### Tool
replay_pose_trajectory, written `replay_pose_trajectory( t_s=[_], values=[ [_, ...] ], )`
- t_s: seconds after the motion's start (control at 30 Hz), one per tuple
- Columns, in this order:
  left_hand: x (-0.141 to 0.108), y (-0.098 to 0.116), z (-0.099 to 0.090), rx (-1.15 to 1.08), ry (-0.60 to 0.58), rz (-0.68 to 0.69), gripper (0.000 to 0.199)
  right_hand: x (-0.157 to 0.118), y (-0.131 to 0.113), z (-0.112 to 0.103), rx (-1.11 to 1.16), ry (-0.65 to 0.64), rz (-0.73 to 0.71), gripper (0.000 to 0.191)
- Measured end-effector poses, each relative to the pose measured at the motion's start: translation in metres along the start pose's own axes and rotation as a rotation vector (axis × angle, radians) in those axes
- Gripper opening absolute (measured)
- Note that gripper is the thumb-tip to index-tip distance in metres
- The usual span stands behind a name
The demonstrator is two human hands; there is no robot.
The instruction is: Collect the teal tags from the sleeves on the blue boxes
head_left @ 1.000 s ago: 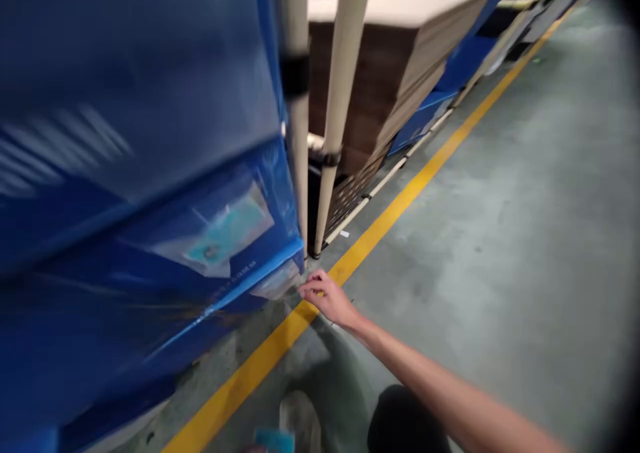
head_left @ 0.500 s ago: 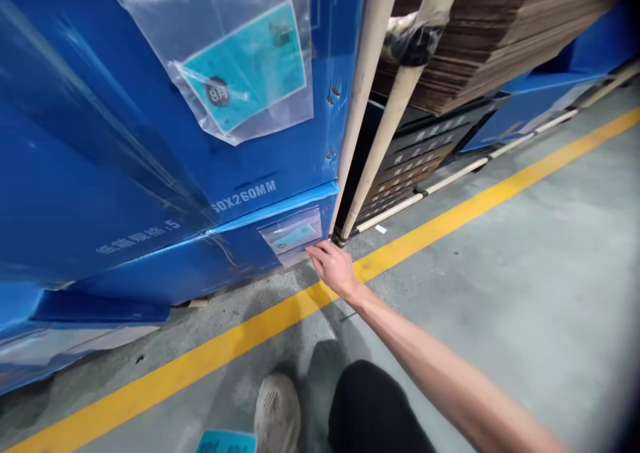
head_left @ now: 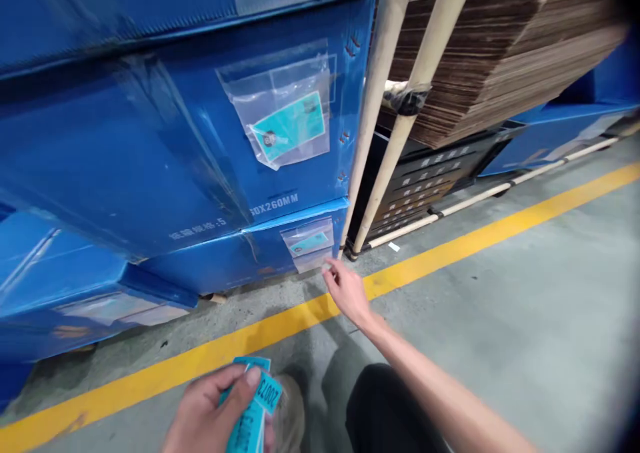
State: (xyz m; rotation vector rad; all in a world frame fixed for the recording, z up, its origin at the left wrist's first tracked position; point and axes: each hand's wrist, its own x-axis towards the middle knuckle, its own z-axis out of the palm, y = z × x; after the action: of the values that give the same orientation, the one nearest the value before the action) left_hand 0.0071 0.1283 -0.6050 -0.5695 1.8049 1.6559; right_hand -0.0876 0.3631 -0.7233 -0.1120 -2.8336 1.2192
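Floor [head_left: 510,320]: grey, marked yellow.
Lower pouch [head_left: 313,258]: on blue box [head_left: 227,263], just up-left of right hand [head_left: 349,294]; label's [head_left: 309,242] long axis rising rightward.
Right hand: nearer; fingers curled, grip indeterminable.
Left hand [head_left: 213,400]: grasping turquoise cards [head_left: 249,428].

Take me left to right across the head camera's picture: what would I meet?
Lower-left blue rectangular box, bare left hand holding rectangular teal printed cards, lower of two clear plastic pouches, bare right hand, small flat white scrap on grey floor, far-right blue rectangular box.
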Motion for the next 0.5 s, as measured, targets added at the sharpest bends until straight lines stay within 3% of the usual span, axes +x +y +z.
replay_pose_trajectory(
  t_s=[0.2, 0.33, 0.43, 0.5],
  values=[
    [-0.003, 0.010, 0.010, 0.023, -0.131, 0.151, 0.044, -0.083, -0.086, -0.030, 0.623, -0.550, -0.120, 0.030],
    [-0.003, 0.015, 0.023, 0.019, -0.177, 0.187, 0.047, -0.091, -0.102, -0.048, 0.601, -0.586, -0.083, 0.017],
    [0.002, 0.009, 0.029, 0.077, -0.241, 0.137, 0.051, -0.087, -0.100, -0.065, 0.476, -0.607, -0.107, 0.045],
    [0.007, 0.003, 0.030, 0.155, -0.228, 0.159, 0.051, -0.087, -0.100, -0.078, 0.371, -0.617, -0.181, 0.050]
  ],
)
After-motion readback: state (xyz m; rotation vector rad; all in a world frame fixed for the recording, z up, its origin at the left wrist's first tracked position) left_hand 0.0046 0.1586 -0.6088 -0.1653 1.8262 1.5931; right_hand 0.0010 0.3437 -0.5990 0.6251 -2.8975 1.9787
